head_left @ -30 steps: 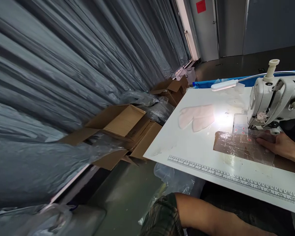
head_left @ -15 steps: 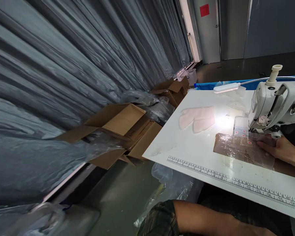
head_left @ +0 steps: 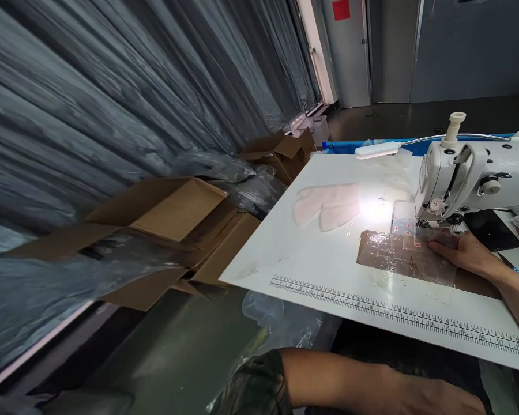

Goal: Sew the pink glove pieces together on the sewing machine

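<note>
My right hand [head_left: 473,255] is at the needle area of a white sewing machine [head_left: 443,178]. Its thumb lies on top of a thin sheer piece of material [head_left: 436,270], and the other fingers are partly covered beside the presser foot; the hand appears closed on this material. Under it, a brown, tape-covered sheet [head_left: 380,251] lies flat on the white table. My left hand [head_left: 443,397] rests low by my lap, below the table edge, with its fingers cut off by the frame.
A pale pink mitten-shaped cloth [head_left: 328,203] lies on the white tabletop [head_left: 259,262], which has a printed ruler [head_left: 398,311] along its front. A white lamp [head_left: 377,151] lights it. Open cardboard boxes [head_left: 181,207] stand left, beside a grey curtain [head_left: 112,104]. A black phone-like object [head_left: 493,229] lies behind my right hand.
The view has swung right, so the scene sits farther left and more of the sewing machine shows. My right hand stays by the needle with the sheer material; my left arm stays low.
</note>
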`<state>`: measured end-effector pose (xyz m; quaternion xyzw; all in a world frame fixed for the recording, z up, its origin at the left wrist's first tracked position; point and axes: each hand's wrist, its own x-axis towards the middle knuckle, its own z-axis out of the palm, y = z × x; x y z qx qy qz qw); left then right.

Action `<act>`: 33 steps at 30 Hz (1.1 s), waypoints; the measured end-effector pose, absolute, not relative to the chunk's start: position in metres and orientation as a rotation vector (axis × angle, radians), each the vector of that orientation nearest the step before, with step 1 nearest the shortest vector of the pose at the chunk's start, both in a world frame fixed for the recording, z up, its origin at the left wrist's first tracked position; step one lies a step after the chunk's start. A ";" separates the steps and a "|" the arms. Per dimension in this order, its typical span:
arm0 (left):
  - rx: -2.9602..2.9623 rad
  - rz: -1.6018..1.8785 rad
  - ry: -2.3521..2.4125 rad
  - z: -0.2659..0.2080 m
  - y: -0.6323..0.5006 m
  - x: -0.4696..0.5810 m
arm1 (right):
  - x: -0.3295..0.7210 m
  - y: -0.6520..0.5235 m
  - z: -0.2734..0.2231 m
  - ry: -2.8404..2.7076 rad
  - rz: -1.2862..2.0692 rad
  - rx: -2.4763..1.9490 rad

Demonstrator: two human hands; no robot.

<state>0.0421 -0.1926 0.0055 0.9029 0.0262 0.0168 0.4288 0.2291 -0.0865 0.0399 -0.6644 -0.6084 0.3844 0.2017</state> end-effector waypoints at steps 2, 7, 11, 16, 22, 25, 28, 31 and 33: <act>2.243 0.043 0.029 0.017 -0.189 0.039 | 0.230 -0.087 0.038 -1.698 1.089 -1.844; 2.414 0.213 -0.054 0.039 -0.161 0.023 | 0.232 -0.087 0.036 -1.677 1.147 -1.840; 2.821 0.505 0.123 0.041 -0.099 -0.002 | 0.231 -0.086 0.037 -1.659 1.159 -1.812; 3.005 0.550 0.417 0.027 -0.020 -0.027 | 0.228 -0.086 0.042 -1.631 1.167 -1.783; 2.972 0.410 0.399 0.010 -0.011 -0.029 | 0.235 -0.086 0.044 -1.569 1.186 -1.751; 2.910 0.418 0.423 0.010 -0.015 -0.028 | 0.232 -0.086 0.042 -1.499 1.290 -1.665; 2.690 0.592 0.569 0.017 -0.019 -0.030 | 0.217 -0.088 0.040 -1.459 1.371 -1.581; 2.244 0.571 0.722 0.032 -0.026 -0.035 | 0.200 -0.090 0.040 -1.447 1.511 -1.433; 1.972 0.401 0.772 0.041 -0.030 -0.038 | 0.195 -0.090 0.039 -1.499 1.614 -1.309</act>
